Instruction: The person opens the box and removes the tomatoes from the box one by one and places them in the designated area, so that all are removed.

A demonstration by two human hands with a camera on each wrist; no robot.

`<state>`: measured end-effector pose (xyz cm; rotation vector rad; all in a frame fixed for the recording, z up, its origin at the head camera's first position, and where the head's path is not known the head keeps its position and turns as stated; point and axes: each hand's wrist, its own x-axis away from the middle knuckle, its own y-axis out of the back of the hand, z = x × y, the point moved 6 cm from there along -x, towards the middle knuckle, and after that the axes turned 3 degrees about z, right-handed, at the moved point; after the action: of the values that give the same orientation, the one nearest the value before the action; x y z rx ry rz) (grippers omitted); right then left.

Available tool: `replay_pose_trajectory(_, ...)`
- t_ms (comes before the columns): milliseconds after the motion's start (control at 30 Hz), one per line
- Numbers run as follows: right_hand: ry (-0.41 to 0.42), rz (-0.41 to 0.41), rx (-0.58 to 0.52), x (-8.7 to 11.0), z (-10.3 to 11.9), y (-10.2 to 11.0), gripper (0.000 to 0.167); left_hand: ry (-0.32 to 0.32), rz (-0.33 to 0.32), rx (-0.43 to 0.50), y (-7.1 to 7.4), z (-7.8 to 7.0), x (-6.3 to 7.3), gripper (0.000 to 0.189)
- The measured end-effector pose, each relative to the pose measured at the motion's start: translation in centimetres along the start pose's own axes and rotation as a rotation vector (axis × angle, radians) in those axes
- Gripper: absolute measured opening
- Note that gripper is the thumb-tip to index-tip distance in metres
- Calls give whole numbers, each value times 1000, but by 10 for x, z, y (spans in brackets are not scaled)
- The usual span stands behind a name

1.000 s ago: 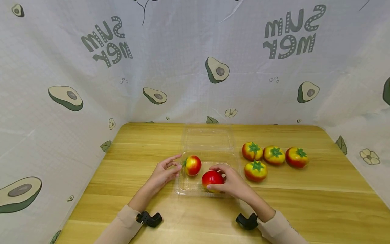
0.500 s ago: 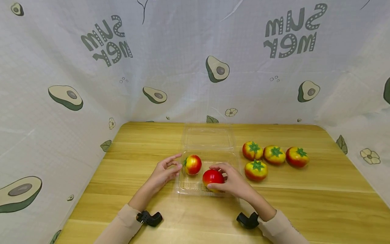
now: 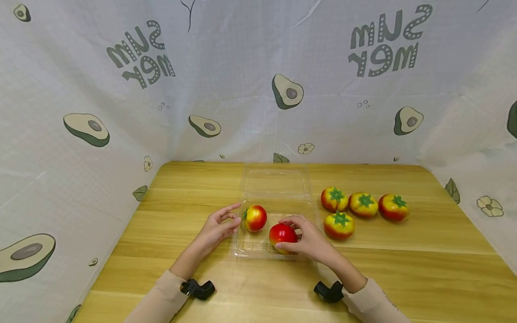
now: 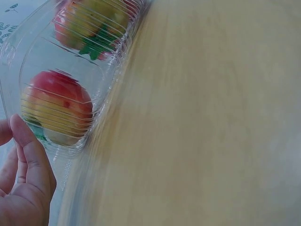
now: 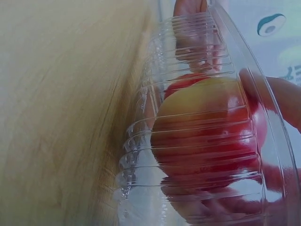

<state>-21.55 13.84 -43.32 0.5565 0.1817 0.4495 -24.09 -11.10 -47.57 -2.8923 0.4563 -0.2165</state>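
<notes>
My right hand [image 3: 308, 240] curls its fingers and thumb round a red-and-yellow toy tomato [image 3: 281, 235] low in the near right part of a clear plastic clamshell box [image 3: 258, 244]. The right wrist view shows this tomato [image 5: 202, 132] through the box's ribbed wall. My left hand [image 3: 218, 228] pinches the left rim of the box between thumb and finger, plain in the left wrist view beside the rim [image 4: 9, 101]. Another toy tomato [image 3: 256, 218] lies on its side in the left part of the box, green leaves toward the left hand.
The box's hinged lid [image 3: 276, 183] lies folded back on the wooden table [image 3: 424, 269]. To the right of the box stand several more toy tomatoes [image 3: 363, 205], leaves up. A printed white cloth [image 3: 242, 67] hangs behind and along both sides of the table.
The right hand and its tomato have shifted very slightly to the right. The left hand, the box and the other tomatoes stay put.
</notes>
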Motion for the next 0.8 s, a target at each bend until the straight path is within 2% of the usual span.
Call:
replay_pose_trajectory(500,-16,24,-60,-1,-1,-1,55,-10,12,0,0,0,0,56)
replay_pose_trajectory(800,-16,27,-41,0,0,1,61,-7,13,2,0,1,0,55)
